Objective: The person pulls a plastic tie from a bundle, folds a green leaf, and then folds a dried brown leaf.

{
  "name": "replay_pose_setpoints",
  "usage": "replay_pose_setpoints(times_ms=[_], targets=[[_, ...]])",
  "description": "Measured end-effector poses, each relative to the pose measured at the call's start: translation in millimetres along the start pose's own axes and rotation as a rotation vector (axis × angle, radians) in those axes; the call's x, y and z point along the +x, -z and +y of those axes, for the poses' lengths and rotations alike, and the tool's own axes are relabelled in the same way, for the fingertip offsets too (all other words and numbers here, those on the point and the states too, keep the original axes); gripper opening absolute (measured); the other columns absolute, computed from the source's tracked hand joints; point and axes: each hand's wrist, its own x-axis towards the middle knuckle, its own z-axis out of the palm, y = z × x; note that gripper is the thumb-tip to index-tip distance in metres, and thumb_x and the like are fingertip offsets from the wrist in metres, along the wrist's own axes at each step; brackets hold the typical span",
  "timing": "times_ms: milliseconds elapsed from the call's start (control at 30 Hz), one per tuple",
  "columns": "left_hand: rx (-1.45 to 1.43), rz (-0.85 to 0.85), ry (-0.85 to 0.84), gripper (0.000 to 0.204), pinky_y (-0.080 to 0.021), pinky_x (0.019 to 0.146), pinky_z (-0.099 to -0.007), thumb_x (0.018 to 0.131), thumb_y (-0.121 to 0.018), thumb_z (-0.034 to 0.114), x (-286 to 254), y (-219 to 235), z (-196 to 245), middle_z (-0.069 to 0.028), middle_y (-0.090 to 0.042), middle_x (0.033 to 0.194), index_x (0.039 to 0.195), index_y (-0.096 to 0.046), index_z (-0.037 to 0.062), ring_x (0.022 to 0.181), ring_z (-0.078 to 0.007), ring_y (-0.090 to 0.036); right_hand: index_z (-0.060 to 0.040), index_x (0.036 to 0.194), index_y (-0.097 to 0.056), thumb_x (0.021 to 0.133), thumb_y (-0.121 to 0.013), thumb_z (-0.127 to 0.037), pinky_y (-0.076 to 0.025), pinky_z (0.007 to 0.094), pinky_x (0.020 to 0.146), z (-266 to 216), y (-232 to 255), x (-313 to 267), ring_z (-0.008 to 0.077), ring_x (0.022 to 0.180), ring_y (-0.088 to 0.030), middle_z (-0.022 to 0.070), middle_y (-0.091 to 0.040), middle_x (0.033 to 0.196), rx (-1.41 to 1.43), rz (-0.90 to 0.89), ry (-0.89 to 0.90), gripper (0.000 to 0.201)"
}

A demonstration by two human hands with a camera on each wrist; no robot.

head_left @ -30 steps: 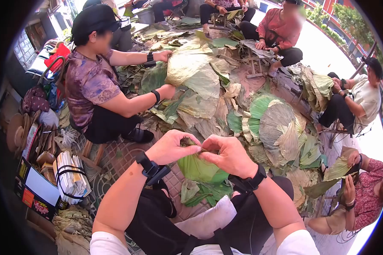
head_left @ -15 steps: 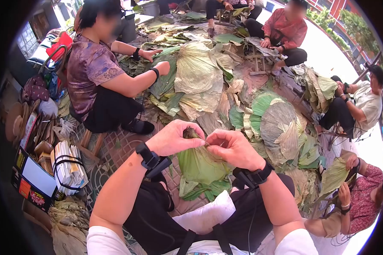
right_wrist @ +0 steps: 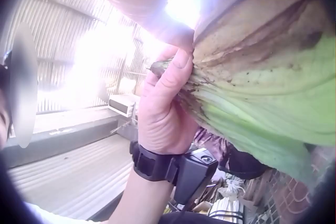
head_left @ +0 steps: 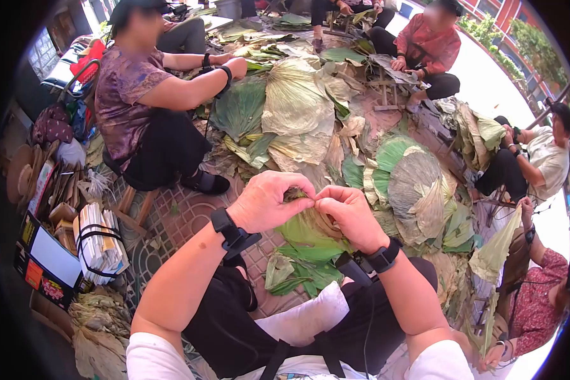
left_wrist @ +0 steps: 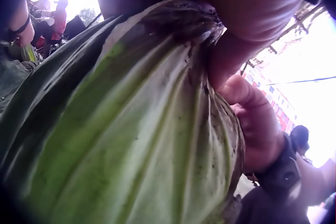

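Observation:
Between my hands hangs a large green lotus leaf (head_left: pixel 307 229), gathered into folds at its browned top. My left hand (head_left: pixel 269 201) grips the gathered top; in the right wrist view its thumb lies over the bunched folds, with a short stub sticking out beyond. My right hand (head_left: pixel 350 214) pinches the leaf's brownish edge, its fingertips right at the left thumb. The left wrist view shows the veined leaf (left_wrist: pixel 142 124) fanning downward, with the right hand (left_wrist: pixel 257 121) behind its far edge. More green leaves (head_left: pixel 304 269) lie on the ground below.
A broad pile of dried and green leaves (head_left: pixel 297 104) spreads ahead. Several people sit around it, one close at the left (head_left: pixel 139 95). Tied papers (head_left: pixel 101 244) and a black-edged box (head_left: pixel 50 259) stand left. A white cushion (head_left: pixel 307 316) lies at my lap.
My hands have shifted slightly up and right in the head view, still at the leaf's gathered top. The person at left has let go of a pale leaf, now lying on the pile.

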Motion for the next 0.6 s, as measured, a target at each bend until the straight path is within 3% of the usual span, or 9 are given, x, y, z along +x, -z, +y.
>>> replay_pose_setpoints(times_ms=[133,333,467,533,600], targets=[[-0.006,0.057,-0.043,0.010,-0.048,0.068,-0.0298,0.076,-0.067,0.004,2,-4,-1,-0.0096,-0.063,0.078,0.085,-0.063,0.0033,0.074,-0.0224,-0.062,-0.0025,0.076,-0.063,0.080,-0.058,-0.007,-0.036,0.0179,0.053,-3,-2,1,0.0013,0.058,-0.046,-0.0049,-0.055,0.067,0.157,0.057,-0.103,0.008],[0.004,0.098,-0.076,0.011,-0.047,0.068,-0.0287,0.077,-0.066,0.003,8,-7,-1,-0.0092,-0.063,0.079,0.087,-0.062,0.0029,0.073,-0.0211,-0.062,-0.0031,0.078,-0.063,0.080,-0.058,-0.007,-0.037,0.0186,0.054,7,-2,6,0.0021,0.059,-0.046,-0.0041,-0.056,0.070,0.310,0.105,-0.090,0.006],[-0.170,0.092,0.069,0.013,-0.047,0.068,-0.0266,0.077,-0.067,0.002,11,-10,-1,-0.0068,-0.063,0.079,0.089,-0.063,0.0021,0.073,-0.0138,-0.060,-0.0026,0.081,-0.062,0.081,-0.058,-0.008,-0.038,0.0182,0.055,8,4,7,0.0018,0.061,-0.048,-0.0034,-0.057,0.073,0.329,0.115,-0.089,0.007],[-0.294,0.088,0.149,0.013,-0.047,0.068,-0.0260,0.077,-0.067,0.001,11,-9,-4,-0.0059,-0.064,0.078,0.089,-0.063,0.0017,0.073,-0.0114,-0.059,-0.0017,0.083,-0.062,0.082,-0.057,-0.008,-0.039,0.0178,0.057,4,5,6,0.0014,0.064,-0.048,-0.0030,-0.058,0.074,0.147,0.106,0.075,0.008],[-0.337,0.011,0.233,0.014,-0.047,0.069,-0.0260,0.076,-0.068,0.004,11,-6,-7,-0.0052,-0.064,0.077,0.089,-0.063,0.0019,0.072,-0.0094,-0.059,-0.0014,0.083,-0.062,0.082,-0.057,-0.008,-0.039,0.0179,0.058,10,8,6,0.0015,0.065,-0.049,-0.0029,-0.058,0.074,0.055,0.111,0.122,0.009]])
